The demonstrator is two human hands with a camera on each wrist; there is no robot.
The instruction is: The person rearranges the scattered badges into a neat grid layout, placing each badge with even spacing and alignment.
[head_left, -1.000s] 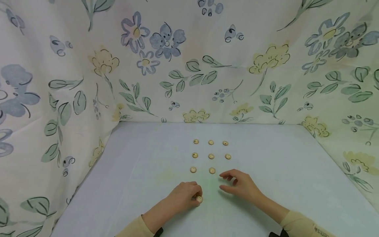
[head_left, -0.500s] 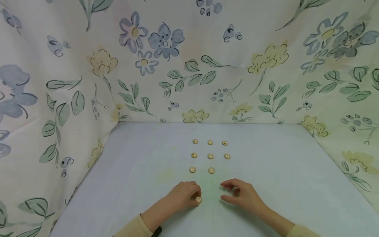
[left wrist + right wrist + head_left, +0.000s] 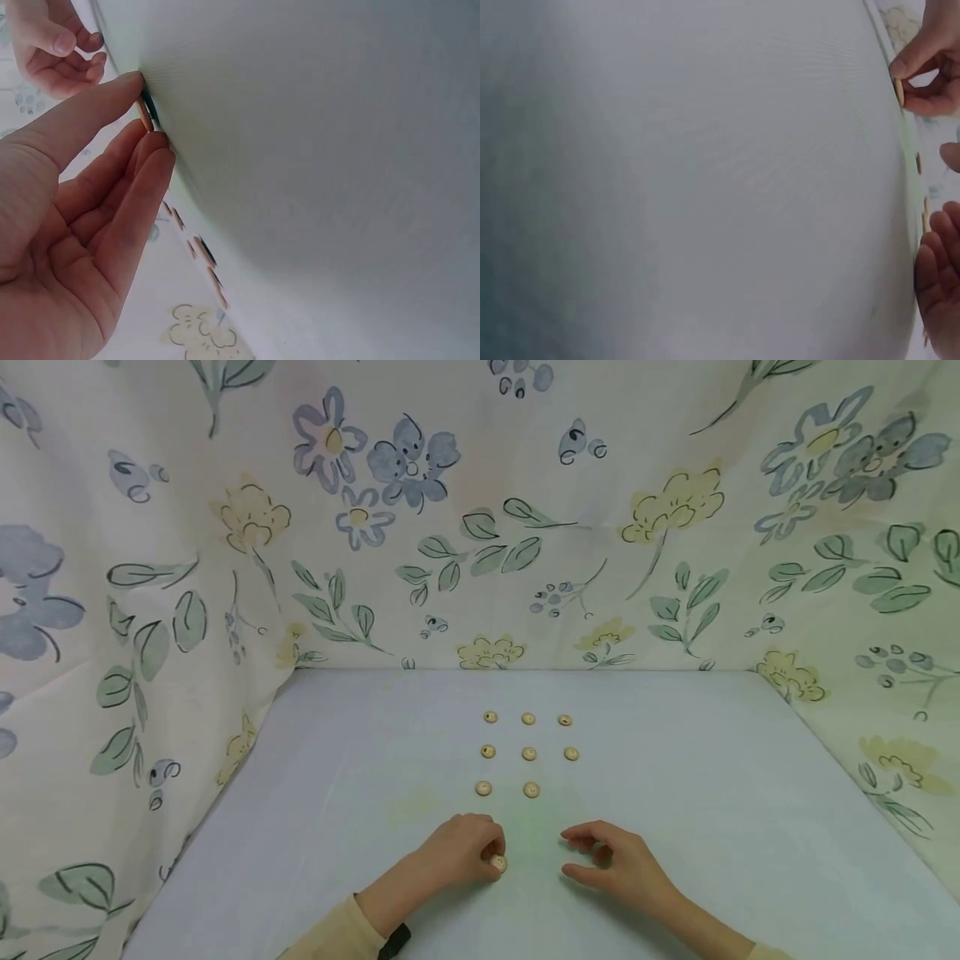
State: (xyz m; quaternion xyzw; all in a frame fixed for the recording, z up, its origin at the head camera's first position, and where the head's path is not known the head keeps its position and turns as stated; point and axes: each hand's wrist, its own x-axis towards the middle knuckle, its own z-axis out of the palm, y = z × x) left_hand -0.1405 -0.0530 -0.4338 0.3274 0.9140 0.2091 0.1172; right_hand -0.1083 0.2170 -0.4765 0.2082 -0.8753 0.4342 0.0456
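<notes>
Left hand (image 3: 461, 852) pinches button (image 3: 498, 862) between thumb and fingertips, on table (image 3: 712, 793) near front, same spot as second ago; grip unchanged. Right hand (image 3: 618, 864) drew back from grid toward body, fingers loosely curled, holding nothing, just right of button. Grid (image 3: 528, 753) unchanged: eight buttons, third row lacks right one. Judgement: held button probably bound for that gap; placing not begun.

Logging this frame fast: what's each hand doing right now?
Left hand: pinches a button on the table.
Right hand: holds nothing, fingers loosely curled.
</notes>
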